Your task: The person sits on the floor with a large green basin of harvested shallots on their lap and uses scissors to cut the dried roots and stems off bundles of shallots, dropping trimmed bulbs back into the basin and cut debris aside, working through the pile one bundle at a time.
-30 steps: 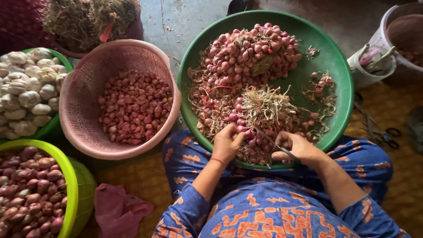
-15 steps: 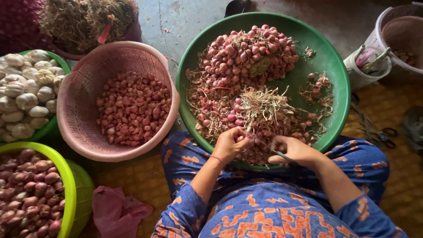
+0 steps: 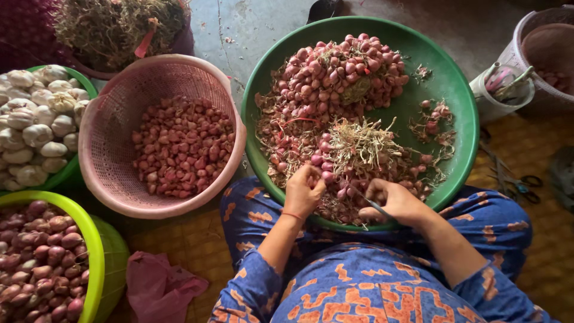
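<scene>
Shallots (image 3: 335,90): small red-purple bulbs, papery skins, heaped in green basin (image 3: 460,90) set on the person's lap. Dry straw-coloured roots (image 3: 359,146) tangled over the near half of the heap.

Left hand (image 3: 304,190): grip closed narrow on one shallot at the near edge of the heap. Right hand (image 3: 394,200): grip closed round a small knife (image 3: 371,202), blade pointing toward the left hand. Hands near each other, not touching.

Basin rim just under both wrists. Far right of basin mostly bare, a few loose bulbs and scraps there.

Left of basin, touching or nearly so: pink basket (image 3: 119,119) holding trimmed shallots. Farther left: green bowl of garlic (image 3: 30,119). Lower left: lime tub (image 3: 89,239) of larger bulbs; pink bag (image 3: 158,287) beside it. Right: scissors (image 3: 514,179) on woven mat (image 3: 191,239); white cup (image 3: 496,101) of tools. Concrete floor (image 3: 263,24) beyond.
</scene>
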